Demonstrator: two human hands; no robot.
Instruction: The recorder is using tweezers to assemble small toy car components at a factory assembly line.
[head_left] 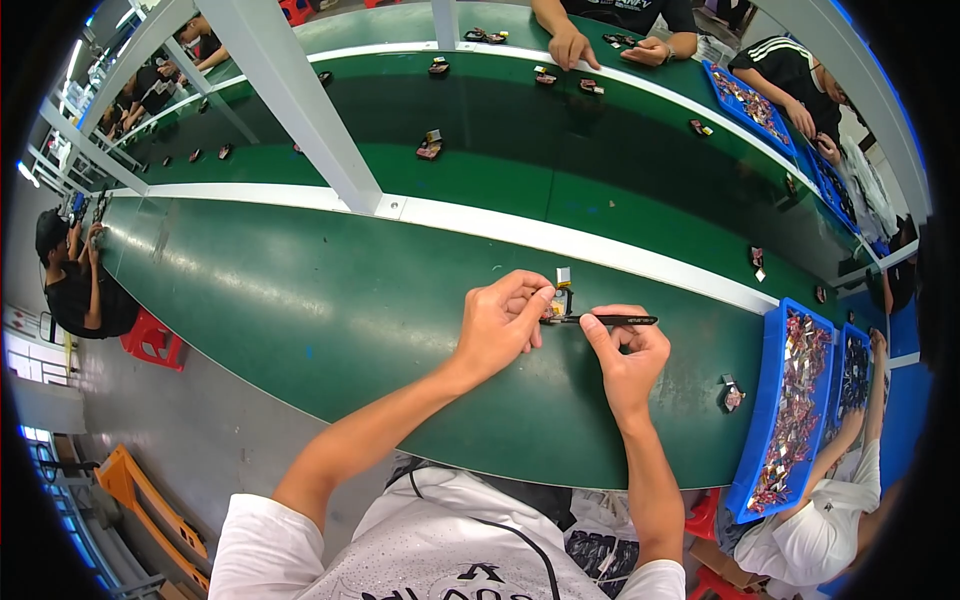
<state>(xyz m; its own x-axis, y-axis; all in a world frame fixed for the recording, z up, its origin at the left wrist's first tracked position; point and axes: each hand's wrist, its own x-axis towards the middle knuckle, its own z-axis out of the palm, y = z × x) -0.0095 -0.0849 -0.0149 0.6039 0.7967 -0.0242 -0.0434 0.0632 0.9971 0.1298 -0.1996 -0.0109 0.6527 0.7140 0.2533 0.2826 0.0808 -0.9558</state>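
**Tweezers laid crosswise to the small part**

White-shirted shoulders fill the lower edge, and both bare forearms run up from them to meet over the green work surface (300, 300). Right hand (625, 355) is closed in a pinch around the slim black tweezers (600, 320), whose long axis lies nearly level, left to right, with the tips pointing toward the other hand. Left hand (500, 320) is closed too, thumb and forefinger clamped on the small silver-and-yellow component with a black lead (562, 295), held just above the surface. That part stands roughly upright, so the tweezers meet it almost at a right angle, low down on it; whether the tips touch it is too small to tell. The two hands are close together, nearly touching at the fingertips, and the part lies between them, nearer the left one.

Off to the right, a similar small dark component (732, 395) rests alone on the green, and beyond it a blue plastic tray (765, 400) holds a heap of mixed parts. Farther back a white divider strip (560, 240) crosses the bench.
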